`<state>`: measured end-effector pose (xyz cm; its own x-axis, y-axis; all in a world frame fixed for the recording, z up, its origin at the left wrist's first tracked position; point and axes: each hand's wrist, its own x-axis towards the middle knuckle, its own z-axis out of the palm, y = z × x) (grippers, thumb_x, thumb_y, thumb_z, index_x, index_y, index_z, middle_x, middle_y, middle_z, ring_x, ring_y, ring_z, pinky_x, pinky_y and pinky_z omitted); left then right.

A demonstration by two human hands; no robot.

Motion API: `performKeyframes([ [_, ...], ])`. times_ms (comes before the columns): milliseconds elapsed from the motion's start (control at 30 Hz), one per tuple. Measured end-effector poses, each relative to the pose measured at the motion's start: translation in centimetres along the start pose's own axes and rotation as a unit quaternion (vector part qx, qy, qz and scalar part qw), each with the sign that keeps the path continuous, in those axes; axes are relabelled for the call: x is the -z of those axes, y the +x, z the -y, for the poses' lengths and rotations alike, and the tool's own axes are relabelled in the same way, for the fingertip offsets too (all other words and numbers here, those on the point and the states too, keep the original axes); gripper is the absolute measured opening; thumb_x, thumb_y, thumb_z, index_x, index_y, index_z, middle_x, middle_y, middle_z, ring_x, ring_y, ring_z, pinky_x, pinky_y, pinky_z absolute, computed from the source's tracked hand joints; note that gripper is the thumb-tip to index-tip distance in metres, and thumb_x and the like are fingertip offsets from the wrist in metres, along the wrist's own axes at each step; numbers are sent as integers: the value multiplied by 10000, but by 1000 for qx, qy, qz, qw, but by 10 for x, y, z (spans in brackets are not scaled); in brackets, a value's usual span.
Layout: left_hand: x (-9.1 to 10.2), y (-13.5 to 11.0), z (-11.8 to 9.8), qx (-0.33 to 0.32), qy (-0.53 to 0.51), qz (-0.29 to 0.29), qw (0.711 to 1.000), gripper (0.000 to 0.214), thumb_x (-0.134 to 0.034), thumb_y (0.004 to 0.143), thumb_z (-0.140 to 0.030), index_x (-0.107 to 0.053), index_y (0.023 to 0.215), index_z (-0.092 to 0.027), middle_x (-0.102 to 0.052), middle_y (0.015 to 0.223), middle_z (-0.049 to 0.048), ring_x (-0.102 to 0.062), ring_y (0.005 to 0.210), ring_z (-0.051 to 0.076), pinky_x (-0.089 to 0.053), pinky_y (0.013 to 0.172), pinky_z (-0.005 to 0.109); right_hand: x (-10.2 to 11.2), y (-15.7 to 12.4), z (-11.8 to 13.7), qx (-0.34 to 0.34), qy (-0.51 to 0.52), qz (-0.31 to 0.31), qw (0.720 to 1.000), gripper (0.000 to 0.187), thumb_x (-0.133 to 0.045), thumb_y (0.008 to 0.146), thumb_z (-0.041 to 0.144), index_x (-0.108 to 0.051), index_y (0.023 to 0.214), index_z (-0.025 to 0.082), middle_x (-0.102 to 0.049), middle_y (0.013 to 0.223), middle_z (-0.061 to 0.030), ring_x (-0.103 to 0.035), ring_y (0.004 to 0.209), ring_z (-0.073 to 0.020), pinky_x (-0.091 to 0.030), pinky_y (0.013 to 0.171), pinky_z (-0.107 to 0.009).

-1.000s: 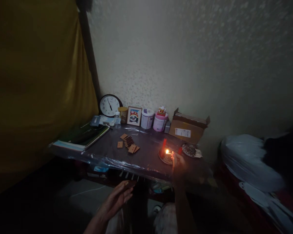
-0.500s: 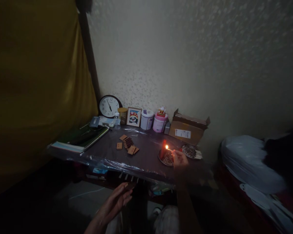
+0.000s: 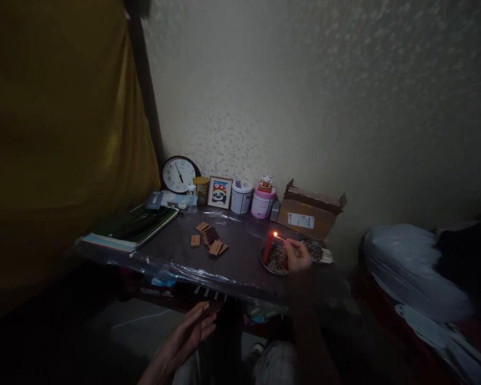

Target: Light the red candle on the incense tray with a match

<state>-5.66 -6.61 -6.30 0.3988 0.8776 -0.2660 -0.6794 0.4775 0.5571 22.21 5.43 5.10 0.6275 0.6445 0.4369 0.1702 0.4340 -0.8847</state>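
Note:
My right hand (image 3: 298,255) pinches a lit match (image 3: 280,238), its flame close to the top of a red candle (image 3: 268,249). The candle stands upright in a round metal dish (image 3: 273,271) with small dark bits in it. I cannot tell whether the wick burns. Below the table's front edge, my left hand (image 3: 192,330) has its fingers bent round a dark brown flat piece (image 3: 215,307), dim and partly hidden, its kind unclear. Behind my right hand, a second dish (image 3: 312,248) of dark bits has several white sticks (image 3: 327,255) at its side.
Tan squares and dark strips (image 3: 211,235) lie mid-table (image 3: 240,256). Along the wall stand a clock (image 3: 179,175), a panda picture (image 3: 219,192), a white tin (image 3: 241,198), a pink tin (image 3: 262,203) and a cardboard box (image 3: 308,214). A green book (image 3: 134,227) lies left.
My right hand has risen slightly and shifted right, bringing the match flame from the candle's side up near its top. The flame looks smaller. My left hand has barely moved.

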Motion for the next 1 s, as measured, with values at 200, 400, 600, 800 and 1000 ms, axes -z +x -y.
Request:
performKeyframes([
  [200,1,0,-1,5,-17,-2,1000,168,-656,739,-275,-687,901,-243,-697,1079,40,-613,990,197,-409,906,344,-5,6,2,-4,15,5,1000,311,-699,570,418,-640,723,154,-665,625,-21,-624,592,-164,-492,596,-300],
  [400,1,2,-1,2,-21,6,1000,188,-656,739,-278,-684,920,-238,-694,1086,48,-613,977,199,-418,891,347,-9,10,-3,-9,24,3,1000,307,-699,579,413,-632,720,149,-651,607,-12,-609,563,-150,-484,583,-290],
  [600,-1,2,-2,5,-20,7,1000,171,-637,754,-274,-684,912,-232,-693,1079,50,-597,1023,209,-415,898,338,-12,15,-9,-14,22,2,1000,300,-700,579,403,-632,714,144,-651,637,-14,-595,579,-146,-485,614,-303],
  [800,7,7,0,10,-51,10,999,155,-614,776,-245,-683,915,-228,-708,1043,34,-620,970,187,-417,902,339,-14,15,-13,-20,21,9,1000,277,-693,592,381,-632,719,142,-642,668,-14,-593,619,-149,-477,642,-302],
  [1000,9,7,1,13,-48,26,998,187,-588,798,-242,-672,963,-216,-690,1092,49,-609,995,189,-409,907,337,-16,15,-14,-17,12,15,1000,287,-694,594,404,-634,717,152,-646,677,-14,-592,638,-159,-465,641,-303],
])
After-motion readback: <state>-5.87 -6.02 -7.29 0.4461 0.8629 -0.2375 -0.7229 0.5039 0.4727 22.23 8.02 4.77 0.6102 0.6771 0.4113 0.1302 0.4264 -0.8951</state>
